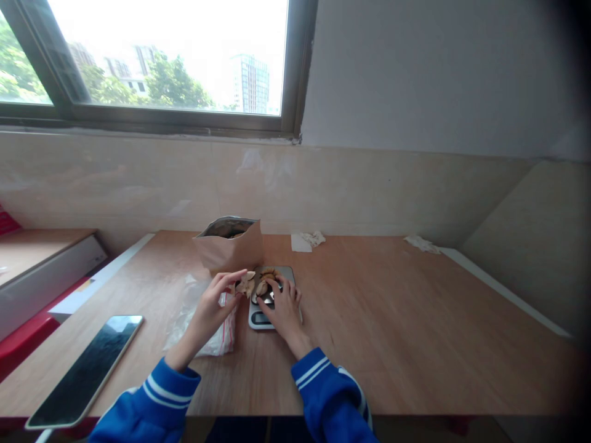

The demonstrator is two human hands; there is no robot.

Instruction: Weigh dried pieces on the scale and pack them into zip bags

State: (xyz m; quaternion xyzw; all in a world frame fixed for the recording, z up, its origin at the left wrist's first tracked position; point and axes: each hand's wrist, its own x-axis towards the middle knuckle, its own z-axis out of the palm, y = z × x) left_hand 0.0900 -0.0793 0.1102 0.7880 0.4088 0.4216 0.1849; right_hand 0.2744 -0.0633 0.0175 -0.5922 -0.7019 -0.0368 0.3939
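Note:
A small digital kitchen scale [259,325] lies on the table with several brown, dried slices [268,272] on its shiny plate. Left of the scale, my left hand [213,306] pinches a few pale brown dried slices [246,284] between thumb and fingers. My right hand [287,306] is over the scale's right side, its bent fingers closed about a dried slice [262,288] on the plate. Behind the scale an open brown paper pouch [233,249] with a silvery lining stands upright, dark contents inside. Clear zip bags [217,341] lie under and beside my left hand.
A large phone [87,369] with a cable lies at the left front of the wooden table [406,332]. Crumpled tissue [313,239] and another white scrap [422,244] are by the wall. A red stool [28,344] stands left of the table.

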